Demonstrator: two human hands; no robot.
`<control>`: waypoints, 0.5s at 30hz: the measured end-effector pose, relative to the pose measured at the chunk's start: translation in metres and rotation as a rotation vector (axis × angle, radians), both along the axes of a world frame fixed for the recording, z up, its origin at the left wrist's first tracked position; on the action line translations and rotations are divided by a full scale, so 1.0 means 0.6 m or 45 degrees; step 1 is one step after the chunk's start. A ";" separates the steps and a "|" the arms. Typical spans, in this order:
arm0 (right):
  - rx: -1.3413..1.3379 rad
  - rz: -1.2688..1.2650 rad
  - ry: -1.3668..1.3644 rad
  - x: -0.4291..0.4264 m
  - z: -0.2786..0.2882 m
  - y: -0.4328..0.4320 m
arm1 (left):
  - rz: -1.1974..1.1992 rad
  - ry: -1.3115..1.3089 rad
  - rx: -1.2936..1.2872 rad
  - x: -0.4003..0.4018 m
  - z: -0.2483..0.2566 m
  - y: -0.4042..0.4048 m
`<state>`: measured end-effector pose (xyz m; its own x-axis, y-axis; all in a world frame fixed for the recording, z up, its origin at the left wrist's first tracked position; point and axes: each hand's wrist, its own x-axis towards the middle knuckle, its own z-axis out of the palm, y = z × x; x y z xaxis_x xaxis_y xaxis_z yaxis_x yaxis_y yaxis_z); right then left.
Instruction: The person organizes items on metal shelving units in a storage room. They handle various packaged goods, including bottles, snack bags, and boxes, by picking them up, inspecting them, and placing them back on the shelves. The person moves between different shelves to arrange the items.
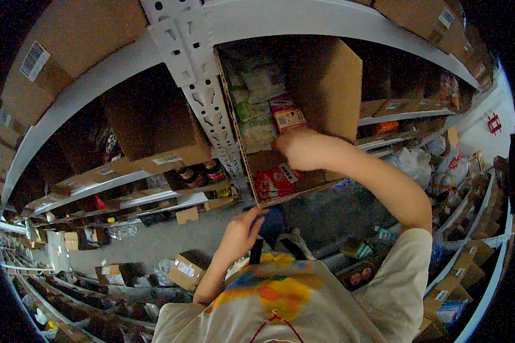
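Note:
An open cardboard box [347, 90] sits in a shelf bay before me. My right hand [302, 149], slightly blurred, reaches inside it with fingers curled and their tips hidden. Just beyond that hand is a red-and-tan packet [289, 118] bearing a printed code; whether the fingers grip it is unclear. Pale green and clear plastic packets [257, 107] fill the box's left side. Red packets [274, 182] lie at its near end. My left hand [240, 231] is at the box's near left corner, fingertips at the edge, thumb and fingers apart.
A perforated white metal upright [210, 98] stands left of the box, and a white shelf beam [296, 19] crosses above. Shelves with cartons [154, 160] continue leftward. Behind me, an opened carton [186, 272] stands near the grey floor [141, 244]. White plastic bags [412, 163] sit at right.

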<state>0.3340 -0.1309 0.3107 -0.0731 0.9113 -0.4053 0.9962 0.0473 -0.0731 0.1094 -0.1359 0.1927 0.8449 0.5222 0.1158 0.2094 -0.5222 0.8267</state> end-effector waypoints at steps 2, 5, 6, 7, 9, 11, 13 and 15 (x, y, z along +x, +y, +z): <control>-0.149 0.085 -0.046 -0.007 -0.017 0.002 | -0.016 -0.007 0.003 0.002 0.003 0.001; -0.257 0.111 -0.083 -0.022 -0.022 0.010 | -0.006 -0.026 -0.003 -0.001 0.006 0.001; -0.278 0.101 -0.073 -0.022 -0.022 0.013 | -0.006 -0.018 -0.003 -0.002 0.003 0.001; -0.298 0.090 -0.063 -0.023 -0.024 0.016 | -0.007 -0.011 -0.002 -0.003 0.002 0.002; -0.309 0.103 -0.094 -0.027 -0.027 0.017 | -0.012 -0.006 0.012 -0.002 0.006 0.001; -0.310 0.101 -0.093 -0.026 -0.038 0.018 | -0.019 0.025 0.011 -0.001 0.007 0.001; -0.301 0.097 -0.057 -0.020 -0.064 0.021 | -0.015 0.086 -0.008 -0.001 0.006 0.002; -0.227 0.049 0.041 -0.016 -0.081 0.020 | -0.006 0.062 -0.009 -0.001 0.001 0.002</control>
